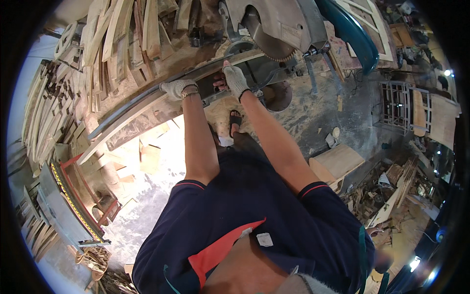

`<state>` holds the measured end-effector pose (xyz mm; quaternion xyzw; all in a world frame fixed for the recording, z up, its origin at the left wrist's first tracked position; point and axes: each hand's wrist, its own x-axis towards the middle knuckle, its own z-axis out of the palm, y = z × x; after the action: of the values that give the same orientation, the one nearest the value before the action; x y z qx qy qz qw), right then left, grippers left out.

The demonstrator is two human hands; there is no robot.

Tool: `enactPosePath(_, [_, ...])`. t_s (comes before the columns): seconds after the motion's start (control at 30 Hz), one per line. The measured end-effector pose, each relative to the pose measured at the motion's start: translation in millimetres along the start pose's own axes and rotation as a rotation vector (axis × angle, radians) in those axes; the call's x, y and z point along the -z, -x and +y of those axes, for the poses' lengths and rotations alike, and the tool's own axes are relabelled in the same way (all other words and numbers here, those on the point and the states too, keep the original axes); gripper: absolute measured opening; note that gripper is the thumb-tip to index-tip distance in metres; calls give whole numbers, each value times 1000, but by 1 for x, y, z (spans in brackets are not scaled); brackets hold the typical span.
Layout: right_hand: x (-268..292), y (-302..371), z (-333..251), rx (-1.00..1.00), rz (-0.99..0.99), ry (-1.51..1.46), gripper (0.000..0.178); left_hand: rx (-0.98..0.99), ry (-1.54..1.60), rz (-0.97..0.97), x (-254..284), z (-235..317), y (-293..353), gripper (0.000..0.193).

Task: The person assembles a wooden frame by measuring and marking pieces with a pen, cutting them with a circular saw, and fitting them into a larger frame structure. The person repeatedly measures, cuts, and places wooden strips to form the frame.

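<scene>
Left hand [179, 90] and right hand [235, 81] both grip the wooden board [128, 121] extending leftward past them, seemingly uncut, so sawing probably remains, the saw blade [267, 40] being rightward of both.

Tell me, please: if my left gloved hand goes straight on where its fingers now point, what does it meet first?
Your left hand would most likely meet the long grey metal rail right by its fingertips, though depth there is hard to judge.
</scene>
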<state>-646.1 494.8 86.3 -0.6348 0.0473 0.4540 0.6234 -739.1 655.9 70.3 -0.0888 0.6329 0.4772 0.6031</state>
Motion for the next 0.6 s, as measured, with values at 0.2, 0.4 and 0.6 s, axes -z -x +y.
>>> enactPosePath(0.2, [-16, 33, -27, -26, 136, 184, 47, -16, -52, 12, 4, -4, -4, 42])
enactPosePath(0.4, [-23, 204, -133, 906, 51, 990, 31, -52, -65, 61, -4, 2, 4, 33])
enactPosePath(0.6, [29, 299, -325, 1218, 494, 1457, 31, -137, -148, 112, -3, -4, -1, 27])
